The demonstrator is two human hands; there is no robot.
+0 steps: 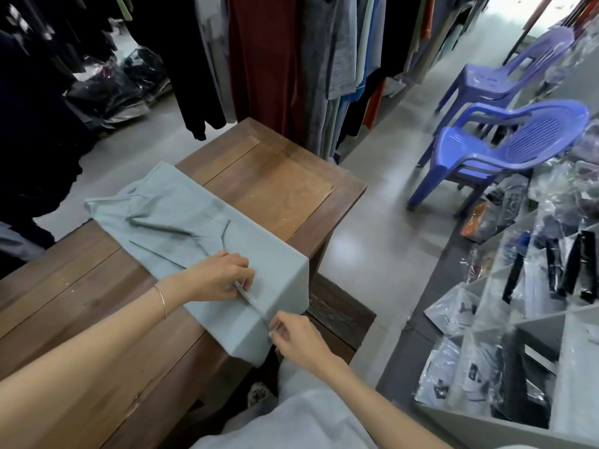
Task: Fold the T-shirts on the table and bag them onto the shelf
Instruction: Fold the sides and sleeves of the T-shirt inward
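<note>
A pale grey-green T-shirt (194, 222) lies spread across the brown wooden table (278, 176), its near end hanging over the table's front corner. My left hand (220, 277) pinches a raised fold of the cloth near that end. My right hand (298, 338) pinches the same fold a little lower, at the shirt's hem by the table edge. A grey shelf (551, 319) with compartments holding clear-bagged garments stands at the right.
Clothes hang on a rack (291, 59) behind the table. Two blue plastic chairs (505, 140) stand on the floor at the right. Bagged dark garments (110, 92) lie on the floor at the back left. Bare grey floor runs between table and shelf.
</note>
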